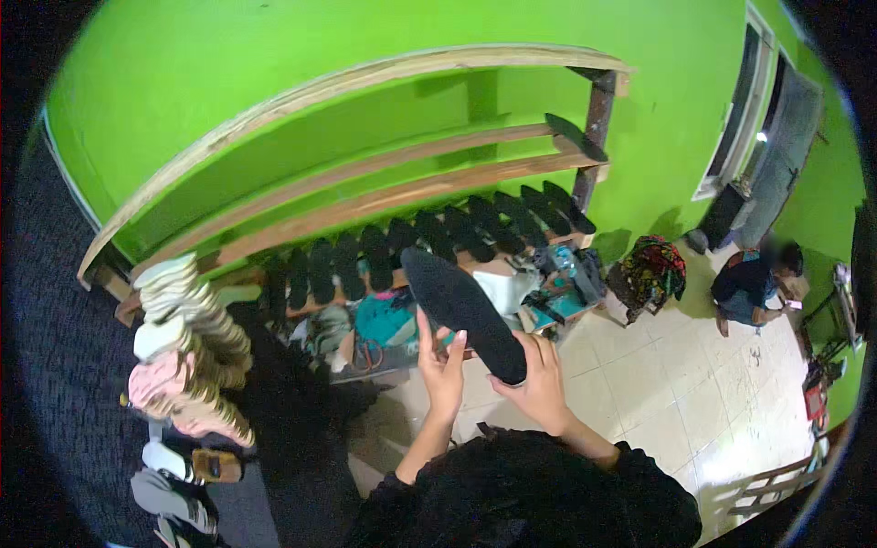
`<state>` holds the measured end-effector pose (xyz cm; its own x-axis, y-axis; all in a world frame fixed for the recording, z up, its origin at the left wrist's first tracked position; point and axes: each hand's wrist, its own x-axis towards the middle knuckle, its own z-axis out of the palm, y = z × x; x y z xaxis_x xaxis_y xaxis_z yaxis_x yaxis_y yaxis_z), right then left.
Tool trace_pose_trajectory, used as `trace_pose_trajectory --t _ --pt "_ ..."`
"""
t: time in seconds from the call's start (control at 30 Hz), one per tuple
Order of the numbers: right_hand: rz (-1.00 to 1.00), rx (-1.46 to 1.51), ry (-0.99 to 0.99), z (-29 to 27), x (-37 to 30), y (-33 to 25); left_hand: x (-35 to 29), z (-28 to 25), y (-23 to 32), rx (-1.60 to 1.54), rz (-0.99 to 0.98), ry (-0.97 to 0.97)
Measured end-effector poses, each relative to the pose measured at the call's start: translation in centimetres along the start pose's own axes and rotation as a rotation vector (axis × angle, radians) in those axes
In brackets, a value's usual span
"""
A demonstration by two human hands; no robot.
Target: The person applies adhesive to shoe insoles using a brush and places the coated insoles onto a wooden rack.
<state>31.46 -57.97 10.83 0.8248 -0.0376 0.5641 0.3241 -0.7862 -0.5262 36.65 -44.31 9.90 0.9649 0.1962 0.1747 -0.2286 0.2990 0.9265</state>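
A long black shoe insole (468,310) is held up in front of me, slanting from upper left to lower right. At its lower right end my right hand (541,384) grips it, thumb on one edge and fingers over the other. My left hand (443,374) holds its left edge near the middle, with the thumb upright and part of the fingers behind it. Beyond my hands, several similar black insoles (375,258) lean in a row along the lowest rail of a wooden rack (402,203). One more black insole (575,137) rests on the rack's upper rail at the right.
Stacks of white and pink sole-shaped pieces (187,352) stand on a dark surface at the left. Below the rack lie teal cloth (384,320) and mixed scraps. To the right, a person (756,285) sits on the tiled floor (658,374), near a bundle of patterned cloth (649,274).
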Motion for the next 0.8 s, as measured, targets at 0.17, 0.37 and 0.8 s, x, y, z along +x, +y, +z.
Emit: trace_pose_trajectory --t 0.17,0.37,0.8 --pt "0.075 -0.087 0.123 -2.3 4.7 5.5 6.0 7.4 -2.4 0.008 0.046 -0.173" --pt "0.090 -0.127 0.289 -3.6 12.4 11.1 14.5 15.7 -2.9 0.017 0.114 -0.327" --pt "0.110 -0.247 0.352 -3.7 29.2 21.2 33.5 27.9 -8.3 0.448 0.019 -0.331"
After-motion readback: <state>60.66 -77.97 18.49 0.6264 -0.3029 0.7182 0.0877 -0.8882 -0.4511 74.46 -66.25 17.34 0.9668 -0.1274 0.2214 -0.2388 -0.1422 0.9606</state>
